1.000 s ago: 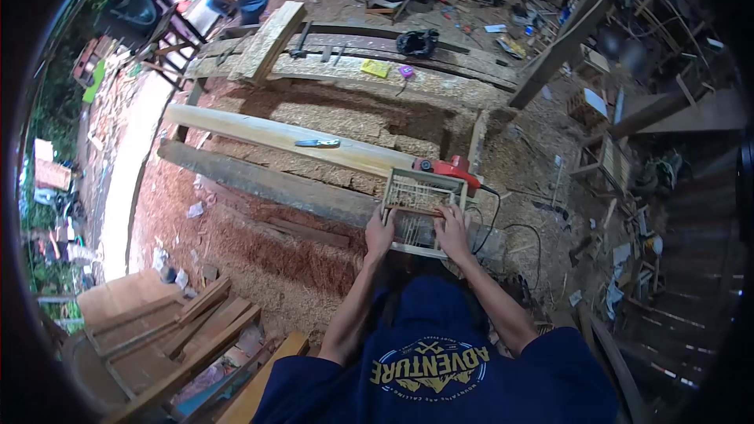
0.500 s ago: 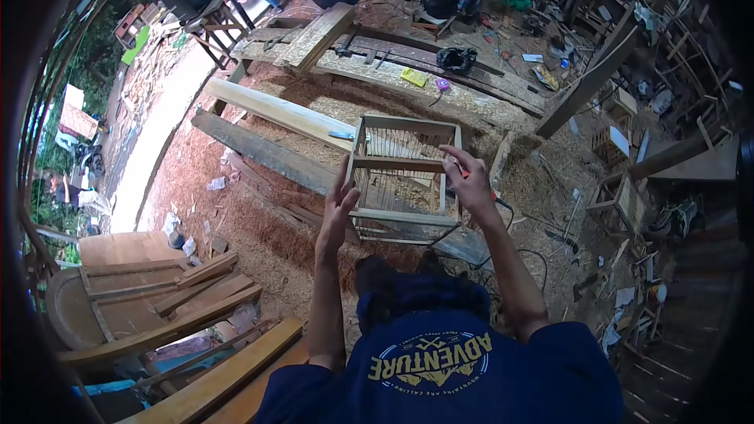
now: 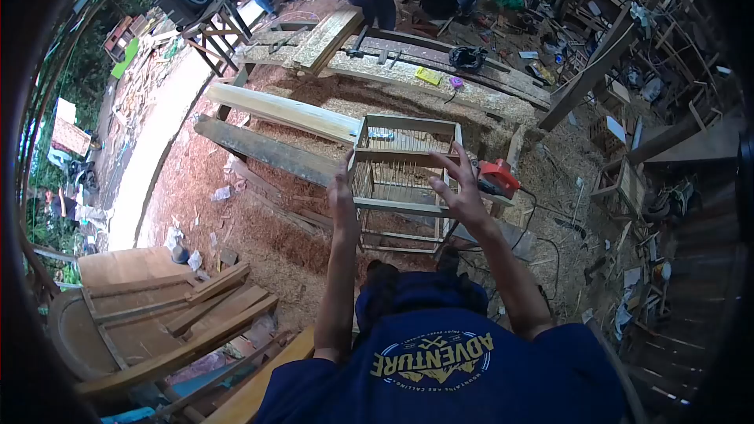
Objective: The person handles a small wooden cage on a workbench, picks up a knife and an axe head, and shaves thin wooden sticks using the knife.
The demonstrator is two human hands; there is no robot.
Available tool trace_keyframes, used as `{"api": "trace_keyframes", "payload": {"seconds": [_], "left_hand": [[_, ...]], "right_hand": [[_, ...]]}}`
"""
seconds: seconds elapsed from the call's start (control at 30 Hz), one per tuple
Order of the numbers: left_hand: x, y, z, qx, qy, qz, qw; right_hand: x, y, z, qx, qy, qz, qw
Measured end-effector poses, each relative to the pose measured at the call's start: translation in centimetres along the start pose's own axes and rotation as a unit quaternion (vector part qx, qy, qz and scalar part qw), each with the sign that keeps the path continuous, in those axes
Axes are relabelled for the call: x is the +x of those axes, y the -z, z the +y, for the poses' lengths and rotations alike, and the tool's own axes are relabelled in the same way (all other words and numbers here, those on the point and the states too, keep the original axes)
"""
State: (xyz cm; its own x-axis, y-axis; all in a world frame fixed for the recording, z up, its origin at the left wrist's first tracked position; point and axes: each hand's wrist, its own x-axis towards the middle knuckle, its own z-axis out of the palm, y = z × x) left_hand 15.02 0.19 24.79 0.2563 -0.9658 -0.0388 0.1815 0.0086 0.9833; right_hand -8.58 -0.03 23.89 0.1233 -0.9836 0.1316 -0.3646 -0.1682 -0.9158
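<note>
A wooden frame with thin slats, like a small cage point(image 3: 404, 208), stands upright in front of me, between my two hands. My left hand point(image 3: 342, 192) is at its left side, fingers pointing up along the edge; how firmly they press on it is hard to see. At the upper right corner, my right hand point(image 3: 462, 188) has its fingers spread and curved beside the frame. Just right of that hand lies a red power tool point(image 3: 499, 178) with a black cord. Behind the frame a blue-handled tool point(image 3: 380, 133) shows through the slats, on a pale plank point(image 3: 275, 110).
A grey plank point(image 3: 259, 145) runs at the left. The far bench point(image 3: 393, 71) bears a thick beam point(image 3: 330, 39), a yellow item point(image 3: 428, 75) and a purple tape measure point(image 3: 455, 82). Wood pieces point(image 3: 181, 345) lie at lower left. A slanted post point(image 3: 589, 78) stands right. Several people are beyond.
The frame has tipped so that more of its side shows, and both hands have loosened around it. The red tool has come into fuller view. A person beyond the bench has straightened up.
</note>
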Motion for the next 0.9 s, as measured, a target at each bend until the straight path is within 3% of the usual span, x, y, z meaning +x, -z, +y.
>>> {"api": "trace_keyframes", "payload": {"seconds": [0.13,0.3,0.47,0.57,0.7,0.73,0.83,0.9], "left_hand": [[1.1,4.4,1.3,0.026,-0.008,-0.035,0.999],[1.7,8.0,0.9,0.051,-0.020,-0.148,0.987],[1.7,9.1,0.1,-0.057,0.130,-0.167,0.976],[1.8,8.7,-3.1,-0.014,0.068,-0.214,0.974],[3.0,7.1,-6.2,0.092,0.054,-0.213,0.971],[3.8,6.9,-7.9,0.107,0.012,-0.190,0.976],[6.0,5.9,-9.4,0.188,0.013,-0.182,0.965],[8.5,4.7,-11.7,0.148,-0.011,-0.190,0.971]], "right_hand": [[-1.2,-4.7,-2.7,0.023,-0.053,0.061,0.996],[-2.9,-7.8,-3.8,-0.039,-0.019,0.143,0.989],[-5.8,-8.9,-4.0,-0.099,-0.044,0.168,0.980],[-6.0,-9.1,-2.2,-0.085,-0.070,0.190,0.976],[-4.7,-9.6,-0.3,-0.096,-0.104,0.223,0.965],[-4.0,-9.5,0.5,-0.101,-0.112,0.226,0.962],[-1.4,-9.2,3.6,-0.139,-0.082,0.230,0.960],[0.9,-8.9,6.0,-0.144,-0.070,0.230,0.960]]}}
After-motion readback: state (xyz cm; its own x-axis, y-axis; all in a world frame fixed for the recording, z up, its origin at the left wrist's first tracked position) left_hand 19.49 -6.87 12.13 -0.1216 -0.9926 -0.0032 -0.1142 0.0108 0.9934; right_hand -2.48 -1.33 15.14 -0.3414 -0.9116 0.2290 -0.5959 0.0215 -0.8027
